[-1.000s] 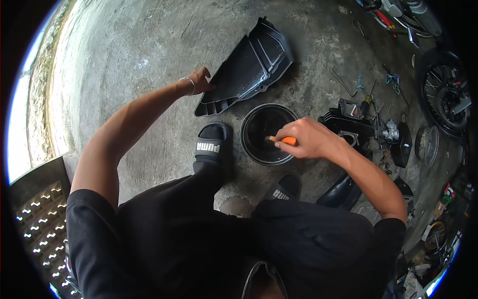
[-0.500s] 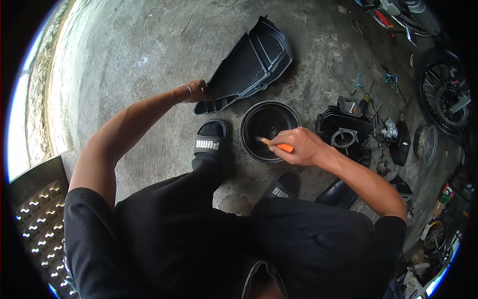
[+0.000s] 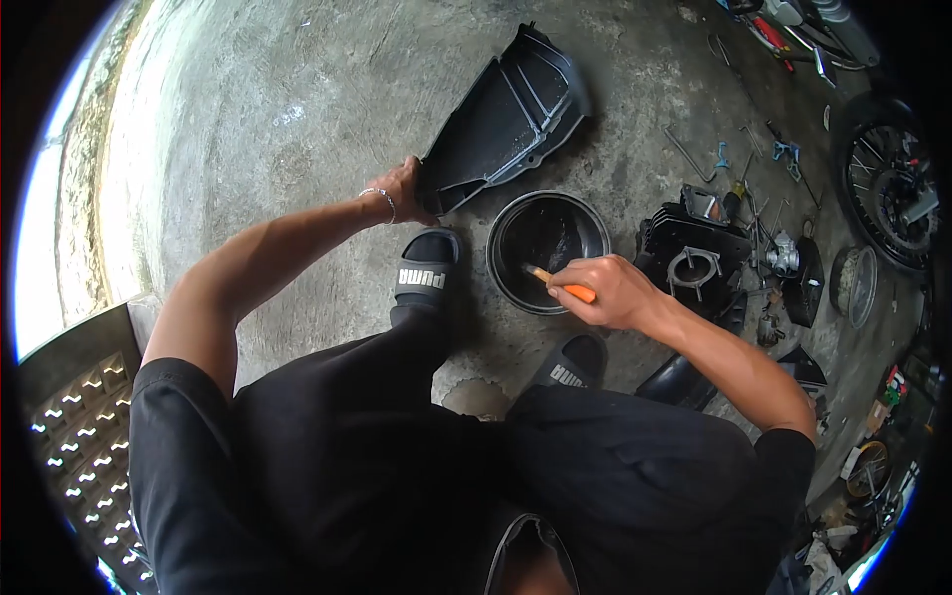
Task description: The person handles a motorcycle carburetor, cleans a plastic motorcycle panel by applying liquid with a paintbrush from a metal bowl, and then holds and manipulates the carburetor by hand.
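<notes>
My left hand (image 3: 400,190) is closed around the narrow near end of a black plastic motorcycle cover (image 3: 476,129), its ribbed hollow side turned up. Wet streaks glisten along the cover's inner ribs. In my right hand (image 3: 601,288) is a brush (image 3: 575,292) with an orange handle, gripped between thumb and fingers. Its bristle end points left, over a round metal basin (image 3: 493,260) that stands on the floor between my feet. The basin's inside looks dark and wet.
Right of the basin lies a black engine cylinder (image 3: 684,248). Beyond it are scattered tools, a carburetor (image 3: 783,254) and a round container (image 3: 855,288). A motorcycle wheel (image 3: 888,188) stands at the far right. My sandals (image 3: 424,278) flank the basin's near side.
My left hand has shifted its hold at the cover's near end, now covering more of it. The brush stays over the basin, with its bristle end a little higher in view.
</notes>
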Demonstrator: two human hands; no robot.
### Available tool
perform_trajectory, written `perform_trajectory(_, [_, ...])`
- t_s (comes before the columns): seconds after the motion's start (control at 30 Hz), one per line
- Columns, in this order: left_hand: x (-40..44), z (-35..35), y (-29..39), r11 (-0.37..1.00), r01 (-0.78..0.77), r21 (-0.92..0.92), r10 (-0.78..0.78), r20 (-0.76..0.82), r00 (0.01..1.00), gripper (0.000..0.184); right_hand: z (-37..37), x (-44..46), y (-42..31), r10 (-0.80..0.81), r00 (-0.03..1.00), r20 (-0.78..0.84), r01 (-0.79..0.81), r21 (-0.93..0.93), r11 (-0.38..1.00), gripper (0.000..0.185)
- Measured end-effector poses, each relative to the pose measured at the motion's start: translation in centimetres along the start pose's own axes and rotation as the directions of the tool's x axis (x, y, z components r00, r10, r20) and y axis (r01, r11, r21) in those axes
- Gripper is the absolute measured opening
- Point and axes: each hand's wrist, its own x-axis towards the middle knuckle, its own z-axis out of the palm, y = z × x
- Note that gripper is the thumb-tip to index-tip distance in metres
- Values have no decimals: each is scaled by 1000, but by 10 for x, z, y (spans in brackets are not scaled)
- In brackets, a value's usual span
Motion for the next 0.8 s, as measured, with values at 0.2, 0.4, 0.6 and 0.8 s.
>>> perform_trajectory(0.2, [-2, 3, 15, 999, 19, 30, -17, -80, 997, 80, -7, 2, 12, -38, 992, -124, 39, 12, 999, 10])
perform_trajectory(0.4, [-8, 1, 9, 992, -53, -111, 39, -128, 991, 75, -17, 0, 9, 24, 994, -111, -20, 41, 999, 9])
perform_trajectory(0.6, [-13, -9, 8, 971, -136, -196, 111, -133, 985, 72, -35, 6, 10, 78, 978, -195, -43, 179, 983, 12])
perform_trajectory(0.8, [-20, -24, 16, 977, -190, -99, 176, -135, 975, 78, -73, 59, 13, 310, 888, -340, -124, 473, 872, 19])
